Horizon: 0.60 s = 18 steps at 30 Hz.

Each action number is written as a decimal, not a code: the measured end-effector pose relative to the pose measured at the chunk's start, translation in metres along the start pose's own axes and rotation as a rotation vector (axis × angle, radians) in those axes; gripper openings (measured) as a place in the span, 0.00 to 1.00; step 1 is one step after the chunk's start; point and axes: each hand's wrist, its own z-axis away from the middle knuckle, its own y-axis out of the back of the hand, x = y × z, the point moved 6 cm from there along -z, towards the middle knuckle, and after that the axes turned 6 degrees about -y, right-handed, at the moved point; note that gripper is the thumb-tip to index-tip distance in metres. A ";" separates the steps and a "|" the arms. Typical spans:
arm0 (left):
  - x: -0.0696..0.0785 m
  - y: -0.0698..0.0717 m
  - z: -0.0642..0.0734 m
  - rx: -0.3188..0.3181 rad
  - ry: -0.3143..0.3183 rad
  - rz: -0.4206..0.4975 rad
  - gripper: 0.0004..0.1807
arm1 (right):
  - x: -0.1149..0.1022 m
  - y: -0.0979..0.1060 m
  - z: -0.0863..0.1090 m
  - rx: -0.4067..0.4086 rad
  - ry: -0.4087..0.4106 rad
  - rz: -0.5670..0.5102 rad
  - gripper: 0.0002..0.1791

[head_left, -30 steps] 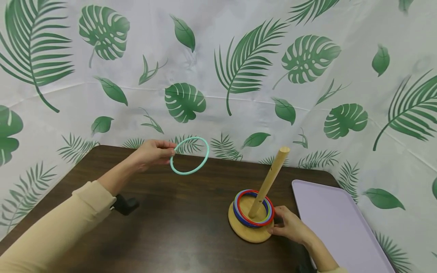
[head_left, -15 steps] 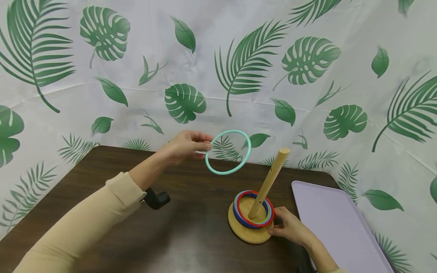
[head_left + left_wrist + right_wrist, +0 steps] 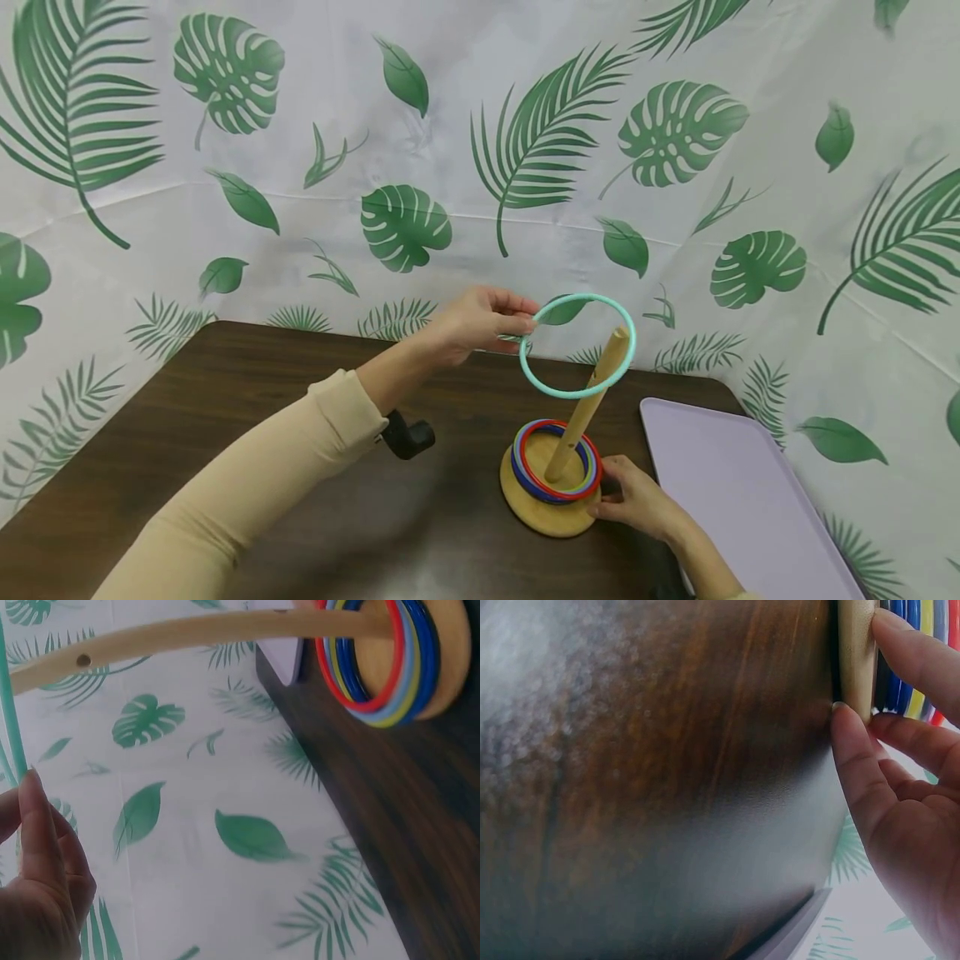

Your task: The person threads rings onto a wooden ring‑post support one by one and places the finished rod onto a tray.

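Note:
My left hand (image 3: 480, 323) pinches a thin teal ring (image 3: 569, 394) by its left side. The ring is held in the air at the top of a wooden peg (image 3: 580, 422); the peg's top shows through it in the head view. Several rings lie stacked around the peg's foot: a red ring (image 3: 398, 667) uppermost, then light blue, yellow-green and dark blue. They rest on the stand's round wooden base (image 3: 551, 523). With my right hand (image 3: 637, 498) I hold the right edge of that base between thumb and fingers, as the right wrist view (image 3: 919, 795) shows.
A pale purple tray (image 3: 720, 467) lies to the right of the stand, beyond my right hand. The dark wooden table (image 3: 315, 517) extends to the left. A white cloth with green leaves (image 3: 450, 150) hangs behind the table.
My left hand has carried the teal ring rightward, from over the left-middle of the table to the peg's top. My right hand and the stand have stayed in place.

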 end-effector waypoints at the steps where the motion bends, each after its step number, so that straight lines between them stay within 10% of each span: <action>1: -0.001 -0.004 -0.002 -0.005 0.002 0.009 0.17 | 0.000 0.000 0.000 -0.003 -0.002 -0.007 0.26; 18: -0.057 -0.032 -0.019 0.020 0.149 0.030 0.11 | 0.002 0.001 -0.001 0.016 0.023 0.020 0.25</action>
